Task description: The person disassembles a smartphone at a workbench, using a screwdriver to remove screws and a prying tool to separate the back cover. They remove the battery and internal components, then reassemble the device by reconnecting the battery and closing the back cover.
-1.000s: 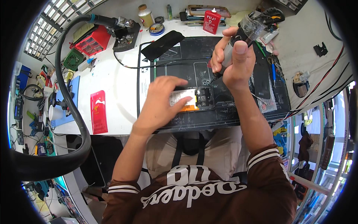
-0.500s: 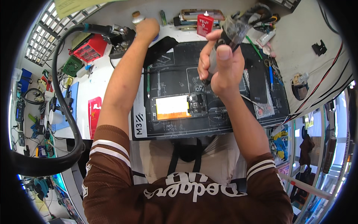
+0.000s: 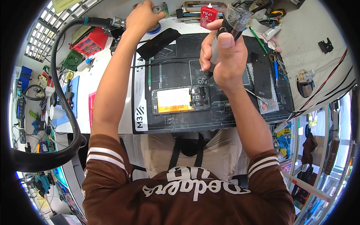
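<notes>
One opened phone (image 3: 181, 99) lies flat; right fingers (image 3: 206, 52) clamp a tool (image 3: 215, 53); left fingers (image 3: 159, 16), I cannot tell.

Printed lettering stands on the red bottle (image 3: 208, 17), white mat strip (image 3: 140, 93) and brown shirt (image 3: 187, 212).

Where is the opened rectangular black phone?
In the head view, the opened black phone lies near the middle, on the large flat black mat, left of and below the bare right hand.

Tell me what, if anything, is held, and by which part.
The right hand holds a tool by its grey body; whether the left hand holds anything cannot be told.
</notes>
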Demonstrator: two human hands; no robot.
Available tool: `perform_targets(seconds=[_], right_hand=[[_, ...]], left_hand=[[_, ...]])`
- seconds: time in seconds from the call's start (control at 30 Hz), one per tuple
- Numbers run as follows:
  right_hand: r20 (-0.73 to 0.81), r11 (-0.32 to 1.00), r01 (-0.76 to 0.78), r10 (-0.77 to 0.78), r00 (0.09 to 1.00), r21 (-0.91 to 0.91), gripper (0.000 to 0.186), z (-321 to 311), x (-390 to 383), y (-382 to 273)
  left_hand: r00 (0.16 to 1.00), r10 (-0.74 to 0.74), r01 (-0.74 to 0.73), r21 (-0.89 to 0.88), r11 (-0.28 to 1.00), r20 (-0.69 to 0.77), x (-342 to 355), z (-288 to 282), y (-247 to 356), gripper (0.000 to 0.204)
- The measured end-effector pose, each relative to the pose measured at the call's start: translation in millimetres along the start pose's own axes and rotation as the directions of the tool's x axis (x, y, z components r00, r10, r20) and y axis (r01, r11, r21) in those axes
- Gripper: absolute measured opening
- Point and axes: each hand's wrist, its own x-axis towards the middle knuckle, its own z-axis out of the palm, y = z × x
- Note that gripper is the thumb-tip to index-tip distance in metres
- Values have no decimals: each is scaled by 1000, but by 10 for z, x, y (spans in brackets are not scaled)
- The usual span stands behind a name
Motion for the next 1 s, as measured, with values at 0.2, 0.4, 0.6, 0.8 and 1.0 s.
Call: perform_targets(seconds=[0.2, 0.4, 0.6, 0.8, 1.0], right_hand=[[-27, 1000, 10, -11, 1000, -16, 55, -53, 29, -39], [-13, 1000, 11, -11, 1000, -13, 54, -72, 2, 66], [-8, 1000, 3, -3, 1000, -25, 55, -61, -16, 75], [-91, 992, -26, 38, 995, 127, 50, -31, 13, 92], [-112, 995, -51, 60, 992, 83, 52, -17, 13, 66]], left_hand=[[956, 183, -40, -517, 855, 228, -1516, -496, 41, 43], [892, 350, -208, -430, 879, 285, -1987, -535, 222, 44], [838, 511, -472, -218, 854, 190, -1912, -345, 247, 44], [850, 497, -466, -191, 864, 173, -1830, -279, 364, 44], [830, 537, -530, -88, 844, 151, -1580, -84, 489, 46]])
